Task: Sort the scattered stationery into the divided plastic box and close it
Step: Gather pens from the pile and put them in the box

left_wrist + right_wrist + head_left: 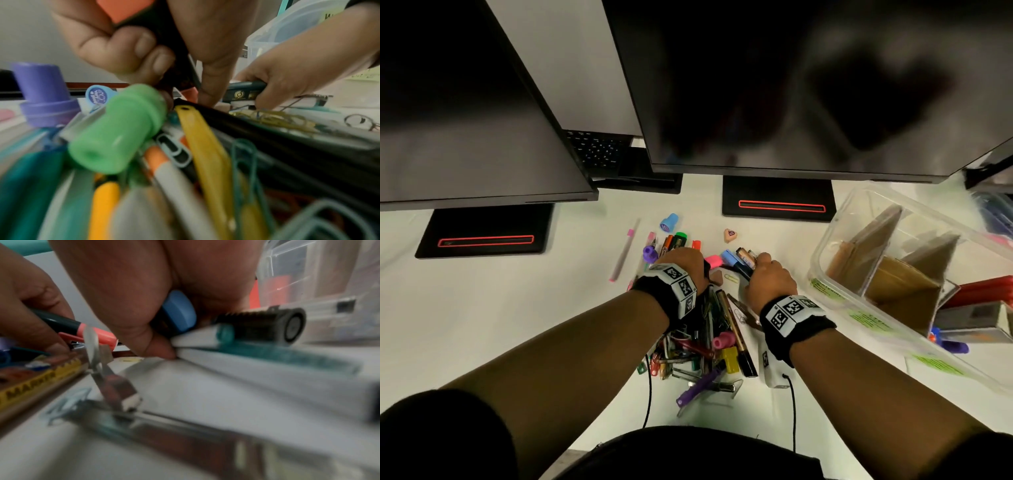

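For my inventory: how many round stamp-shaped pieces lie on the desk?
2: a blue round stamp at the far edge of the pile, and a purple round stamp left of the left hand. Others may be hidden.

Green cap (pixel 117 128), purple stamp (pixel 44 95), yellow clip (pixel 202 146), clear box (pixel 835 233).

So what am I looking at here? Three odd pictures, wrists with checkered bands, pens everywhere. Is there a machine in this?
No machine: a person is sorting stationery with bare hands. The big picture comes from a camera on their head, looking down at a white desk below two monitors. The other two come from cameras strapped to each wrist, so they look blurry and very close. The left hand grips an orange-capped marker above the pile of pens and clips. The right hand grips a bundle of markers, one with a blue cap. The divided plastic box stands open to the right, waiting for them.
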A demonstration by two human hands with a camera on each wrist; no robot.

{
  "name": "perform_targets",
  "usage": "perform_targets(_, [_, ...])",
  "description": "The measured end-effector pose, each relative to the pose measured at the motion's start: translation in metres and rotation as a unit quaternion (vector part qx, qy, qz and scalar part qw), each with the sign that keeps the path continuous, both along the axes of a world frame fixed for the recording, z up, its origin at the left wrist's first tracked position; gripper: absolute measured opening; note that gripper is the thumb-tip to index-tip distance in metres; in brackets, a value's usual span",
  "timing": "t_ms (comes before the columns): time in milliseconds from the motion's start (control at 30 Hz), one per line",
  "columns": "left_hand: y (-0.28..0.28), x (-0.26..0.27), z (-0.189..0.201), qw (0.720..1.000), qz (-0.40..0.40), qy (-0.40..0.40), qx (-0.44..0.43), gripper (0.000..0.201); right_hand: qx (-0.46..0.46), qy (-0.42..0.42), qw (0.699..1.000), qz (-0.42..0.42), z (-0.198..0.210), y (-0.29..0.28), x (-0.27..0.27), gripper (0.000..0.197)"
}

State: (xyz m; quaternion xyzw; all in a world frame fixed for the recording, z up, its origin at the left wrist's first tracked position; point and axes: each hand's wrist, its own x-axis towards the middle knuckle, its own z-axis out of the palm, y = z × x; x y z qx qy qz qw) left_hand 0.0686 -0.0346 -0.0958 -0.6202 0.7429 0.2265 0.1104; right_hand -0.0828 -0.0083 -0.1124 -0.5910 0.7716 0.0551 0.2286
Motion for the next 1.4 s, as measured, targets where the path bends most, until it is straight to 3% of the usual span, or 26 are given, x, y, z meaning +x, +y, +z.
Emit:
perform_targets(333, [0.002, -0.012, -0.014, 1.000, 0.021, -0.015, -0.005, 0.025, 0.009, -0.105, 0.994, -0.017, 0.030, 0.006, -0.013, 0.028])
perform_targets(533, [-0.003, -0.010, -0.019, 0.997, 0.063, 0.004, 0.032, 0.031, 0.041, -0.261, 0.957, -0.120, 0.038, 0.017, -0.025, 0.022])
perform_targets(733, [-0.004, -0.004, -0.014, 0.994, 0.091, 0.044, 0.042, 0.031, 0.082, -0.226, 0.970, -0.024, 0.034, 0.034, -0.023, 0.030])
perform_targets(933, [-0.008, 0.010, -0.006, 0.983, 0.155, 0.086, 0.053, 0.023, 0.043, -0.140, 0.989, 0.022, 0.020, 0.057, -0.002, 0.037])
perform_targets(1100, [-0.006, 0.022, 0.000, 0.973, 0.166, 0.151, 0.042, 0.037, 0.023, -0.103, 0.992, 0.062, 0.020, 0.063, 0.008, 0.037])
perform_targets(1267, [-0.003, 0.026, 0.007, 0.969, 0.181, 0.164, 0.041, 0.026, 0.023, -0.118, 0.992, 0.038, 0.025, 0.060, 0.004, 0.039])
perform_targets(1400, [-0.002, 0.028, 0.011, 0.958, 0.205, 0.201, 0.029, 0.029, -0.011, -0.157, 0.987, -0.011, 0.035, 0.054, -0.005, 0.040])
